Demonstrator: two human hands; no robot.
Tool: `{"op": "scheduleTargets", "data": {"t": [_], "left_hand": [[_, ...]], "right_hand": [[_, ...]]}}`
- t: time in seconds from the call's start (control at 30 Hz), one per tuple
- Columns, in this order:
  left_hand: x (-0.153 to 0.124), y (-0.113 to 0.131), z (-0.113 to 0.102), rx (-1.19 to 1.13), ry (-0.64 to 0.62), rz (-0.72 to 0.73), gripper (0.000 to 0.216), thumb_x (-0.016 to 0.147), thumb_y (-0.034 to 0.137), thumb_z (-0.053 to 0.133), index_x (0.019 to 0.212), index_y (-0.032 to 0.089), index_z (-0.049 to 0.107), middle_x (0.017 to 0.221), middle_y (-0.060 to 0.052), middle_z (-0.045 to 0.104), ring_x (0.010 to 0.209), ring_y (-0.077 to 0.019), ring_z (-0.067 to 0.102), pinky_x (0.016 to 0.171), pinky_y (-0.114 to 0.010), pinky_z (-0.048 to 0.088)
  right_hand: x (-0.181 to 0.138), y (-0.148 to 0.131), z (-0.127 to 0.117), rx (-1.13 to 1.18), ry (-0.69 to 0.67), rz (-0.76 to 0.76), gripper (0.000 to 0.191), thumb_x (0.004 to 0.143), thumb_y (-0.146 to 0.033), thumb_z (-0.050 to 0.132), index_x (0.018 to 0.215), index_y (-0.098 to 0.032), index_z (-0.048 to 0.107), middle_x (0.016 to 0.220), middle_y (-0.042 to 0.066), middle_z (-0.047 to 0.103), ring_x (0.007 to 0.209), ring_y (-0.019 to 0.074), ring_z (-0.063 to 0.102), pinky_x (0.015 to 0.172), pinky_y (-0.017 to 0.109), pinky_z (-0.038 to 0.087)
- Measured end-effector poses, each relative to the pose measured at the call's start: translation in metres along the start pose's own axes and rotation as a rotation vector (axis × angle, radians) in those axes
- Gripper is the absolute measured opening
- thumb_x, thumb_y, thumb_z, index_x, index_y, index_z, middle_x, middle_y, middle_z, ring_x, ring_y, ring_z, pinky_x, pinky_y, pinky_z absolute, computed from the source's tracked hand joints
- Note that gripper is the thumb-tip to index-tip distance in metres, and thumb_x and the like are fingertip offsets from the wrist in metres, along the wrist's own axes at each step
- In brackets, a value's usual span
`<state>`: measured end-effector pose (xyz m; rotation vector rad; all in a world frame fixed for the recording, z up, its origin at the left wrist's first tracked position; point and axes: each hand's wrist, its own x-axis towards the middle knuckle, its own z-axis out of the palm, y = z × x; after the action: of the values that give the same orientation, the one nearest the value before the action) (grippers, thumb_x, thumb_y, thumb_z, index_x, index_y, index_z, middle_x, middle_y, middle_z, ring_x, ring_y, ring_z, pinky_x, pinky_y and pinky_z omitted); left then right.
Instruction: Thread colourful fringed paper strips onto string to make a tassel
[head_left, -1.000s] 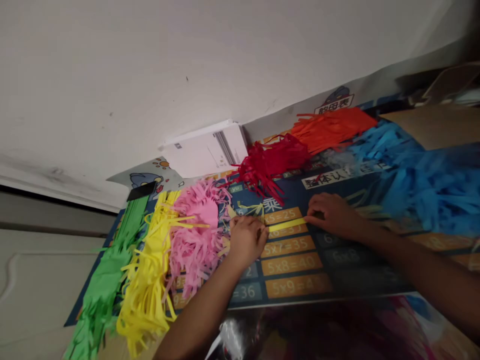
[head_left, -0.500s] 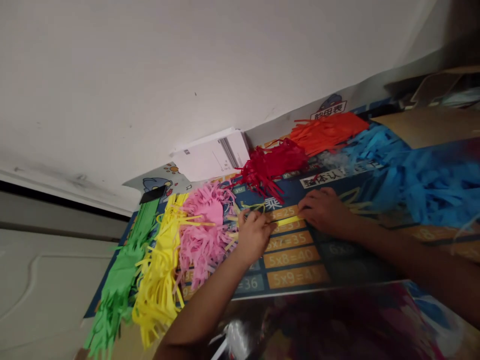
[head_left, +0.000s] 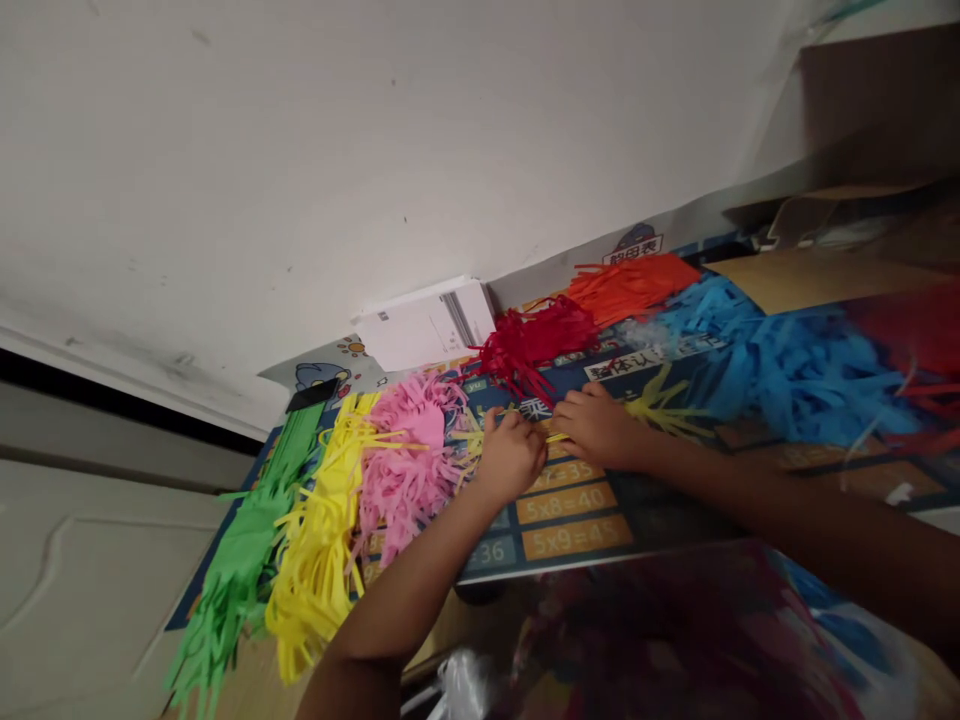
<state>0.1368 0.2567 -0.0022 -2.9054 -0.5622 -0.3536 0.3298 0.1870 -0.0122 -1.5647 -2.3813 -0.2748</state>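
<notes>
A yellow fringed paper tassel [head_left: 661, 408] lies across the printed mat, its cut strips spreading out beyond both hands. My left hand [head_left: 513, 456] has its fingers closed on the rolled middle part of it. Close beside, my right hand [head_left: 597, 427] grips the same roll, and only a short yellow piece shows between the two. Pink fringed paper [head_left: 424, 425] lies just left of my left hand. Above the hands sits a dark red fringed bundle [head_left: 544, 335].
Yellow fringed paper [head_left: 319, 540] and green fringed paper [head_left: 251, 540] hang over the left edge. Orange paper [head_left: 634, 283] and blue paper [head_left: 802, 370] lie to the right. A white box [head_left: 420, 325] stands by the wall, near a brown cardboard piece [head_left: 810, 280].
My right hand has come closer to my left, so the yellow stretch between them is shorter. The right-hand fringe of the tassel shows more plainly. The view has shifted slightly.
</notes>
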Motion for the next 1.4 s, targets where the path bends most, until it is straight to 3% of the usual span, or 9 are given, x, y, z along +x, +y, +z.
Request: {"op": "scheduleTargets", "data": {"t": [0.2,0.43,0.53,0.7,0.8,0.9,1.13,1.27,1.4], "left_hand": [[-0.017,-0.004,0.007,-0.039,0.029,-0.028,0.02,0.096,0.02,0.056,0.085,0.023,0.072,0.084,-0.004,0.073,0.092,-0.022,0.058,0.1,-0.05,0.029],[-0.025,-0.016,0.013,-0.471,0.005,-0.411,0.01,0.088,0.026,0.069,0.081,0.026,0.076,0.089,-0.002,0.075,0.092,-0.0209,0.064,0.087,-0.04,0.039],[-0.022,-0.017,0.013,-0.485,-0.029,-0.464,0.014,0.089,0.025,0.065,0.079,0.025,0.075,0.086,-0.003,0.073,0.091,-0.0216,0.064,0.084,-0.039,0.04],[-0.016,-0.015,0.011,-0.316,-0.076,-0.392,0.007,0.087,0.025,0.066,0.084,0.023,0.072,0.09,-0.005,0.071,0.096,-0.0248,0.06,0.085,-0.042,0.037],[-0.016,-0.014,0.008,-0.281,-0.022,-0.199,0.02,0.089,0.02,0.064,0.102,0.031,0.073,0.1,-0.001,0.073,0.101,-0.0233,0.058,0.095,-0.047,0.033],[-0.016,-0.011,0.004,-0.213,0.0,-0.033,0.025,0.089,0.017,0.064,0.104,0.035,0.073,0.106,0.001,0.074,0.102,-0.0227,0.056,0.101,-0.051,0.028],[-0.007,0.003,0.009,-0.126,0.049,0.023,0.018,0.097,0.025,0.055,0.102,0.025,0.072,0.097,-0.004,0.073,0.097,-0.0213,0.061,0.106,-0.052,0.029],[-0.003,0.006,0.008,-0.046,0.066,0.025,0.019,0.098,0.022,0.052,0.095,0.023,0.071,0.09,-0.004,0.074,0.091,-0.0208,0.062,0.105,-0.05,0.031],[-0.017,0.014,-0.032,-0.008,0.162,0.085,0.019,0.1,0.023,0.051,0.1,0.024,0.07,0.096,-0.003,0.077,0.095,-0.0204,0.065,0.108,-0.049,0.029]], "right_hand": [[-0.02,0.005,0.008,0.009,-0.016,0.015,0.022,0.098,-0.015,0.05,0.084,-0.018,0.068,0.086,0.006,0.068,0.087,0.0216,0.052,0.08,0.038,0.026],[-0.041,0.037,0.019,0.316,-0.022,0.272,0.019,0.095,-0.03,0.058,0.088,-0.021,0.074,0.099,0.006,0.069,0.091,0.022,0.057,0.077,0.035,0.03],[-0.037,0.036,0.02,0.345,-0.051,0.319,0.018,0.092,-0.03,0.059,0.085,-0.021,0.072,0.098,0.006,0.067,0.091,0.0225,0.057,0.076,0.034,0.031],[-0.031,0.032,0.019,0.326,-0.062,0.39,0.01,0.087,-0.027,0.063,0.086,-0.021,0.071,0.096,0.005,0.069,0.09,0.0227,0.057,0.074,0.034,0.03],[-0.031,0.028,0.014,0.274,-0.002,0.206,0.015,0.091,-0.022,0.06,0.098,-0.026,0.073,0.103,0.004,0.072,0.095,0.0228,0.056,0.079,0.038,0.029],[-0.03,0.02,0.007,0.178,0.014,0.017,0.018,0.097,-0.024,0.055,0.098,-0.027,0.073,0.102,0.002,0.074,0.097,0.0229,0.055,0.084,0.041,0.027],[-0.018,0.007,0.003,-0.074,-0.009,-0.093,0.029,0.1,-0.011,0.042,0.089,-0.018,0.068,0.088,0.007,0.069,0.088,0.0219,0.052,0.081,0.041,0.03],[-0.012,0.0,-0.003,-0.061,-0.02,-0.047,0.025,0.1,-0.018,0.047,0.085,-0.017,0.067,0.086,0.008,0.068,0.087,0.0215,0.053,0.08,0.04,0.03],[-0.019,-0.024,-0.041,0.144,0.015,0.142,0.025,0.099,-0.024,0.048,0.089,-0.017,0.07,0.095,0.009,0.071,0.092,0.0228,0.055,0.082,0.039,0.032]]}}
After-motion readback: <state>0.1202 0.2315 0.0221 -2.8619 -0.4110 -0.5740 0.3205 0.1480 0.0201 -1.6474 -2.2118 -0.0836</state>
